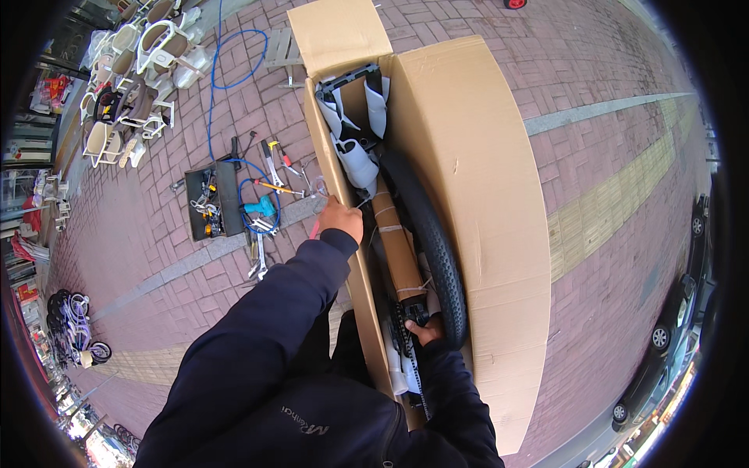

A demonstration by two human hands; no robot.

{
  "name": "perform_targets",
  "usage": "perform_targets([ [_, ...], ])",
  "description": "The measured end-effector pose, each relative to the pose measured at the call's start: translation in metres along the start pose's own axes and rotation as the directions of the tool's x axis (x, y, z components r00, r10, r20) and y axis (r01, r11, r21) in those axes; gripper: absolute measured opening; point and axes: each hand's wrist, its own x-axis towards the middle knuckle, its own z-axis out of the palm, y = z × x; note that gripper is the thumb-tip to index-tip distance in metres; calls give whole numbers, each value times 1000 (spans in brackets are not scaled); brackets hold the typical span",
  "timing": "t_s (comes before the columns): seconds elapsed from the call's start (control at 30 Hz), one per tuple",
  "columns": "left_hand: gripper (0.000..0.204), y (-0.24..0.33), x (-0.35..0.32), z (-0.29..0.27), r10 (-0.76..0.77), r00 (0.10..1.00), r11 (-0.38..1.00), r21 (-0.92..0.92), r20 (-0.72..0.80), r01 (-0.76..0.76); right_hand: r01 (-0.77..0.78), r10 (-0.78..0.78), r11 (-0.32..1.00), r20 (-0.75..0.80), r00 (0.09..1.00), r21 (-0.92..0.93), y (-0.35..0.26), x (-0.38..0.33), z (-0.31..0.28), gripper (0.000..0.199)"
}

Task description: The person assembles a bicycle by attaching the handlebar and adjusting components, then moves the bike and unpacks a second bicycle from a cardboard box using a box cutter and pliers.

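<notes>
A tall open cardboard box (488, 195) stands in front of me with a partly wrapped bicycle packed in it. My left hand (343, 221) is closed at the box's left edge; what it grips is hidden, though a bit of red shows beside it. Deeper inside, my right hand (425, 331) grips a black bicycle part (415, 310), next to the knobbly black tyre (427, 234) and above the chain (421, 382). A cardboard-wrapped tube (396, 246), tied with thin ties, lies between my hands. White foam wrap (356, 165) covers parts at the far end.
Left of the box lie an open toolbox (214, 201), a teal power tool (261, 207), a hammer (279, 189), several wrenches (260, 253) and a blue hose (211, 101). Child seats (160, 47) pile up at far left. Parked cars (663, 335) line the right.
</notes>
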Motion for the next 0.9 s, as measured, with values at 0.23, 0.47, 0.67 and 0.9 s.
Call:
perform_targets([
  [0.23, 33, -18, -9, 23, -81, 988, 996, 48, 133, 75, 121, -119, 993, -110, 987, 11, -4, -65, -7, 74],
  [0.47, 51, -11, 7, -2, -257, 955, 938, -200, 149, 284, 356, -337, 925, -146, 930, 135, -46, -132, -27, 95],
  [0.67, 47, -19, 0, -5, -337, 933, 923, -149, 125, 354, 431, -455, 891, -277, 846, -146, -2, -107, -12, 88],
  [0.9, 61, -30, -35, -24, -395, 908, 862, -284, 140, 419, 78, -130, 959, -181, 975, -274, 0, -94, -10, 88],
])
